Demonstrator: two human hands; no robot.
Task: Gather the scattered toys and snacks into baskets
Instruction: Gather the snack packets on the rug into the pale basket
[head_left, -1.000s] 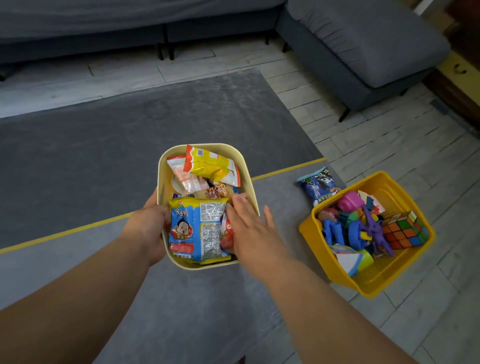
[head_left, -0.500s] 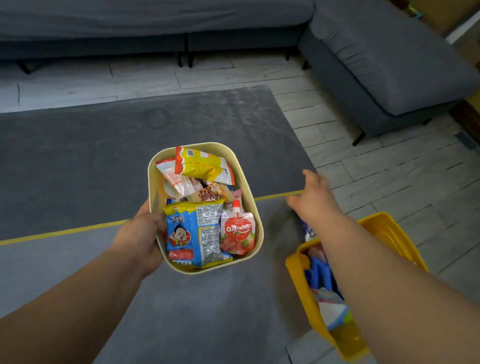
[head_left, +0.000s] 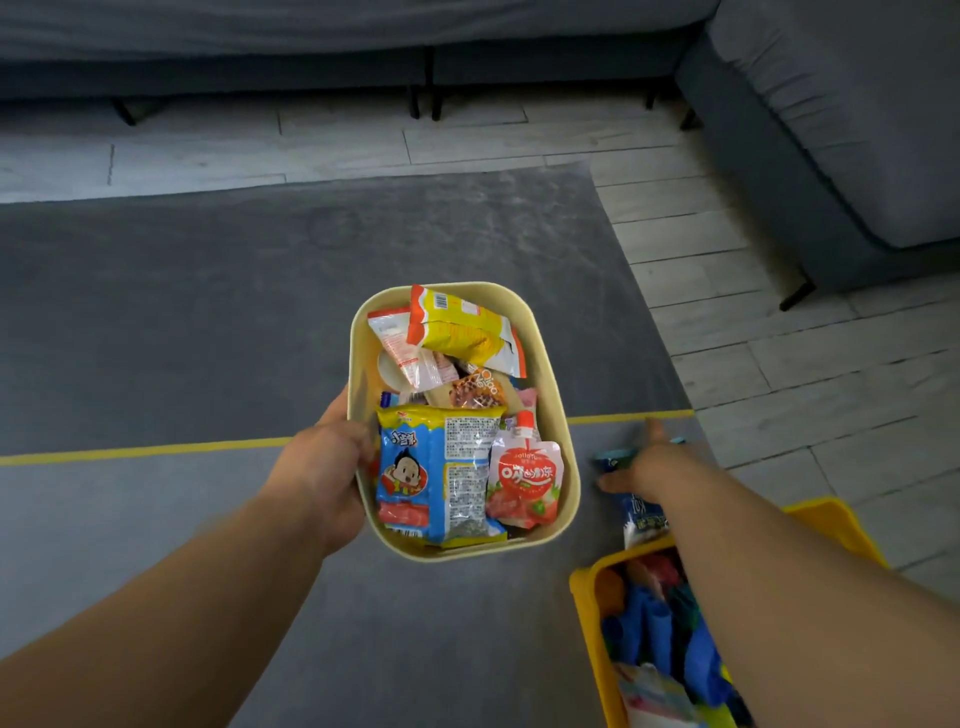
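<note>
We hold the snack basket (head_left: 556, 415) w/ left hand (head_left: 324, 467); right hand (head_left: 644, 467), fingers spread, reaches the blue packet (head_left: 641, 512) near the rug's (head_left: 208, 312) right edge. Next: pinch, drop in.

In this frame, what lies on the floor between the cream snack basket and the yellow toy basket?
In the head view, the blue snack packet lies there on the grey rug, with the right hand over it, between the cream snack basket and the yellow toy basket.

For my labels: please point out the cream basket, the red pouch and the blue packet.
cream basket (head_left: 556, 364), head view, bare right wall.
red pouch (head_left: 525, 480), head view, middle of front.
blue packet (head_left: 640, 512), head view, part below the right hand.
</note>
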